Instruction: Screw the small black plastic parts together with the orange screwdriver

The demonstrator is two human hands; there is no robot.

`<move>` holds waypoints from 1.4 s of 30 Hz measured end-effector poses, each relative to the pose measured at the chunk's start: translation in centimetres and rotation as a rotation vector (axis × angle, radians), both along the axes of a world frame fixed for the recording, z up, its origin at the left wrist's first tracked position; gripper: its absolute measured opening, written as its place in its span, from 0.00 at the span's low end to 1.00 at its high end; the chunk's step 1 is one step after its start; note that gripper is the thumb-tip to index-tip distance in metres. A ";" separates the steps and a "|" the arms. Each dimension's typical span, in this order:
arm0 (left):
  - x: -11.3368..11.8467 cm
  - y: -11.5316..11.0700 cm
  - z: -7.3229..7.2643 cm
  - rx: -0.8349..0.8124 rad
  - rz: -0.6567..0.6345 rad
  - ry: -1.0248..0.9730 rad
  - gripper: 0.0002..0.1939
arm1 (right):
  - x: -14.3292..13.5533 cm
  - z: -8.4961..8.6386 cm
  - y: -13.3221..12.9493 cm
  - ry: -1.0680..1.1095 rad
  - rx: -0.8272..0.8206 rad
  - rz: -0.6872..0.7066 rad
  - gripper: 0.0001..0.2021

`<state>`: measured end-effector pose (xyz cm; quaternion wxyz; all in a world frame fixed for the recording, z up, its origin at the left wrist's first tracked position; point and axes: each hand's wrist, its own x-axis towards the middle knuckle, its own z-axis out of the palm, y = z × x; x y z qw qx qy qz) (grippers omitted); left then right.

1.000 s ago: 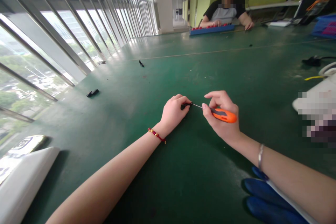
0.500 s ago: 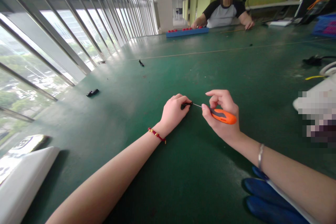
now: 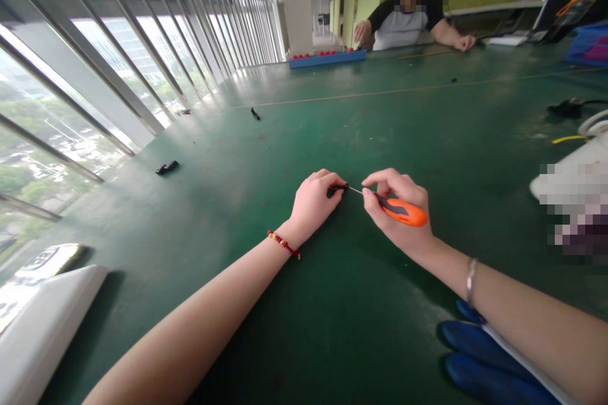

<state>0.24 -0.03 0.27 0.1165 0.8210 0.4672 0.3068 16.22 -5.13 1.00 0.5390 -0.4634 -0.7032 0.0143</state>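
My left hand (image 3: 316,199) rests on the green table (image 3: 266,304), its fingers closed on a small black part (image 3: 337,189). An orange and grey screwdriver (image 3: 406,212) lies in my right hand (image 3: 399,205), handle against the palm, with thumb and forefinger near the front of the grip. Its thin metal shaft points left, and the tip meets the right end of the black part. How far the tip reaches into the part is too small to tell.
Two small black pieces (image 3: 167,168) (image 3: 255,114) lie at the left. A white box (image 3: 61,323) stands near left, blue gloves (image 3: 489,354) near right. Across the table a person (image 3: 403,25) sits by a blue strip (image 3: 327,60) with red pieces.
My right forefinger has come down toward the screwdriver's shaft. My left hand has stayed in place. Across the table, the blue strip has shifted left and the person's hands have moved.
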 end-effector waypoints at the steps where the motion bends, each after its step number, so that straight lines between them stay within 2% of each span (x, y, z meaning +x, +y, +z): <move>1: 0.0 0.0 0.0 -0.003 0.001 0.003 0.07 | 0.0 0.1 0.0 -0.021 0.005 -0.001 0.03; 3: 0.0 0.0 0.0 -0.011 0.005 0.011 0.07 | -0.1 0.2 -0.1 -0.036 -0.004 0.010 0.07; 7: 0.0 0.0 -0.1 -0.014 0.009 0.021 0.07 | -0.1 0.3 -0.2 -0.031 -0.032 0.042 0.07; 12: 0.0 0.0 -0.1 -0.004 0.011 0.017 0.07 | -0.1 0.1 -0.2 0.020 -0.066 0.058 0.01; 17: 0.0 0.0 -0.1 -0.004 0.014 0.013 0.06 | -0.1 0.0 -0.1 0.081 -0.067 0.058 0.09; 19: 0.0 0.0 -0.1 0.001 0.013 0.014 0.06 | -0.1 0.0 0.0 0.048 -0.057 0.068 0.08; 22: 0.0 0.0 -0.2 0.004 0.012 0.016 0.07 | 0.0 0.2 0.1 -0.022 -0.026 0.091 0.01; 26: 0.0 0.0 -0.1 0.000 0.009 0.016 0.07 | 0.0 0.5 0.1 -0.034 -0.009 0.097 0.06; 34: 0.0 0.0 -0.1 -0.003 0.007 0.019 0.07 | -0.1 0.2 0.0 0.011 -0.075 -0.013 0.05; 38: 0.0 0.0 0.0 -0.005 0.009 0.026 0.07 | -0.1 0.0 -0.1 0.055 -0.146 0.033 0.00; 42: 0.0 0.0 0.0 -0.007 0.012 0.027 0.07 | -0.1 -0.1 0.0 0.060 -0.116 0.056 0.05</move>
